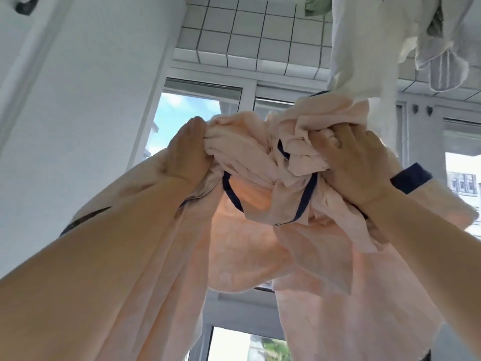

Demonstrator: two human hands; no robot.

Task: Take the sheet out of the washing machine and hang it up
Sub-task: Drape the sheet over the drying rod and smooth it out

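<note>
- Two bare forearms reach up from the lower corners of the head view, the left from bottom left, the right from the right edge.
- A pale peach sheet (242,246) with a dark blue trim hangs in long folds between and below the arms, falling past the bottom of the view; part of it drapes over the left forearm.
- The left hand (188,152) is raised with its back toward the camera, and its fingers curl into a bunched fold of the sheet, gripping it at the top left of the bundle.
- The right hand (351,162) is raised level with it on the other side, its fingers closed over a crumpled wad of the same sheet; a loop of the blue trim shows just below the knuckles.
- Between the two hands the cloth is gathered into a twisted knot-like mass, held up high.
- Above the right hand hangs a white garment (364,48), its lower end touching or just behind the top of the sheet; which, cannot be told.
- Beside that, toward the upper right, a grey striped cloth (440,71) hangs as well.
- Farther off are white-framed windows (247,92) showing blue sky, a white wall (91,87) at left, and a tiled ceiling (247,35) overhead.
</note>
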